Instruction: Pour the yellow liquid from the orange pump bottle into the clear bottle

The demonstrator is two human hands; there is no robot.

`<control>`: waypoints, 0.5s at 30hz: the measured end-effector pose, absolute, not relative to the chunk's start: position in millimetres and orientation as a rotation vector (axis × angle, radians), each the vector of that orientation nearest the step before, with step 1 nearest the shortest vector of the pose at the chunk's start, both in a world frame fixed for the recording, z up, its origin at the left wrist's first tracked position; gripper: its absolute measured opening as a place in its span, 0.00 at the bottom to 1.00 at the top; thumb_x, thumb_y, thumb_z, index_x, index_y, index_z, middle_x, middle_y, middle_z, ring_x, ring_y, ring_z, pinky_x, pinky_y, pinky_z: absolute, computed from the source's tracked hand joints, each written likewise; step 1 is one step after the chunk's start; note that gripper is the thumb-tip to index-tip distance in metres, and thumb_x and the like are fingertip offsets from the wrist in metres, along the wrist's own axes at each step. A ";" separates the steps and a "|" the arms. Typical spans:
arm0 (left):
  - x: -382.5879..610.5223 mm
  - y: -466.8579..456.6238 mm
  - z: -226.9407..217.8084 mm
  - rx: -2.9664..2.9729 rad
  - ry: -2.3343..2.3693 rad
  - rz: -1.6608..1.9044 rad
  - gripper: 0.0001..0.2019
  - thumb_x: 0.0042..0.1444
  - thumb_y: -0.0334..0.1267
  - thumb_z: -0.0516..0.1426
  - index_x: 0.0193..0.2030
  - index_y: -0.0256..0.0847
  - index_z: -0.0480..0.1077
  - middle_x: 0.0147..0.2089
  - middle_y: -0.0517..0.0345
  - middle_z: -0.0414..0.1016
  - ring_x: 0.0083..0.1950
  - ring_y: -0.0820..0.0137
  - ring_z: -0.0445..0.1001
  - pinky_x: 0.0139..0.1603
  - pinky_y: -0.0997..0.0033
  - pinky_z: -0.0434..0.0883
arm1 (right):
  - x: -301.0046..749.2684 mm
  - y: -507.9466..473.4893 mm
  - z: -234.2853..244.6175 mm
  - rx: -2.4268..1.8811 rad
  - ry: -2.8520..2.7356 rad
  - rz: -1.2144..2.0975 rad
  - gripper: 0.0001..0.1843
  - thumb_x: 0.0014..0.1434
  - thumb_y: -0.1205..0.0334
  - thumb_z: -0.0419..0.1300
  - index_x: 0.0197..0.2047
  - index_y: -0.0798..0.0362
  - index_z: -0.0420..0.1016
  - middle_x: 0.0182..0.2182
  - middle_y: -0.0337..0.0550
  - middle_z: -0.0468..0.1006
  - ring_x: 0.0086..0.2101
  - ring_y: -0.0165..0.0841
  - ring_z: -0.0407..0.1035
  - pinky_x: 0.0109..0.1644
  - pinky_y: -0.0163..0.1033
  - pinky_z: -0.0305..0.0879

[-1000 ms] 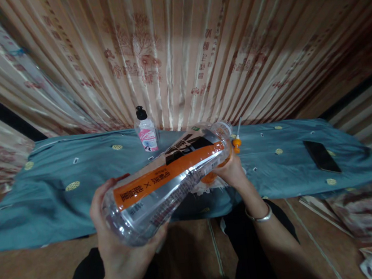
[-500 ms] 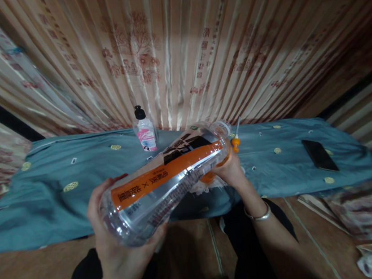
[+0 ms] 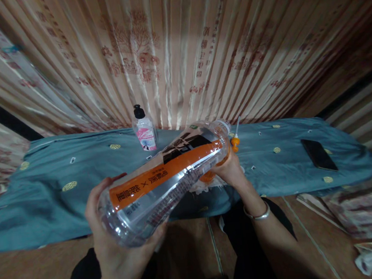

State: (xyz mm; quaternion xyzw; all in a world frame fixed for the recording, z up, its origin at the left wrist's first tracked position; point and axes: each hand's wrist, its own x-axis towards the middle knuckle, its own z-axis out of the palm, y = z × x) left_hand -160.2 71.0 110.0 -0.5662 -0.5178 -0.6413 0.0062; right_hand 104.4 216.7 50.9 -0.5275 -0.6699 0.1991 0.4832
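Observation:
A large clear plastic bottle (image 3: 176, 168) with an orange, black and silver label lies slantwise in front of me, its white neck end to the far right. My left hand (image 3: 117, 238) is wrapped round its broad base. Close below the neck end, my right hand (image 3: 228, 168) is closed on an orange bottle (image 3: 207, 176), mostly hidden behind the large one. Whether the right hand also bears on the large bottle I cannot tell. Just beyond that hand is an orange pump head (image 3: 236, 143) with a pale tube sticking up.
A small bottle with a black cap and pink label (image 3: 145, 137) stands at the back of the teal cloth-covered bench (image 3: 62, 209). A black phone (image 3: 319, 155) lies to the right. A white scrap with a ragged edge (image 3: 218, 181) shows under the bottles. Pleated curtains (image 3: 169, 60) hang behind.
The large bottle's base end has shifted very slightly left with my left hand. Both hands keep their hold.

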 end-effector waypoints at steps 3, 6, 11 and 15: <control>-159.4 71.5 111.6 -1.779 -1.604 -2.011 0.55 0.38 0.42 0.78 0.76 0.63 0.69 0.61 0.55 0.81 0.53 0.53 0.85 0.49 0.53 0.89 | 104.2 216.4 50.0 -1.297 -1.612 0.505 0.49 0.43 0.52 0.79 0.67 0.50 0.70 0.56 0.55 0.87 0.56 0.55 0.83 0.61 0.57 0.82; -159.1 72.6 111.6 -1.781 -1.584 -2.029 0.56 0.36 0.43 0.79 0.76 0.60 0.70 0.61 0.54 0.82 0.53 0.52 0.85 0.48 0.55 0.89 | 103.9 216.2 49.7 -1.291 -1.605 0.506 0.49 0.43 0.53 0.78 0.67 0.50 0.69 0.56 0.55 0.86 0.56 0.55 0.83 0.61 0.58 0.82; -158.3 72.1 111.4 -1.790 -1.592 -2.045 0.57 0.35 0.40 0.78 0.77 0.63 0.69 0.61 0.55 0.81 0.53 0.52 0.86 0.47 0.54 0.89 | 103.6 216.6 50.0 -1.285 -1.627 0.487 0.48 0.44 0.52 0.78 0.67 0.50 0.70 0.55 0.55 0.87 0.55 0.55 0.84 0.59 0.57 0.83; -157.3 70.6 111.0 -1.774 -1.617 -2.102 0.56 0.35 0.37 0.78 0.76 0.62 0.70 0.62 0.55 0.81 0.54 0.52 0.85 0.49 0.53 0.89 | 103.6 217.0 49.2 -1.272 -1.639 0.472 0.48 0.45 0.52 0.78 0.68 0.50 0.69 0.56 0.54 0.86 0.58 0.54 0.82 0.62 0.58 0.82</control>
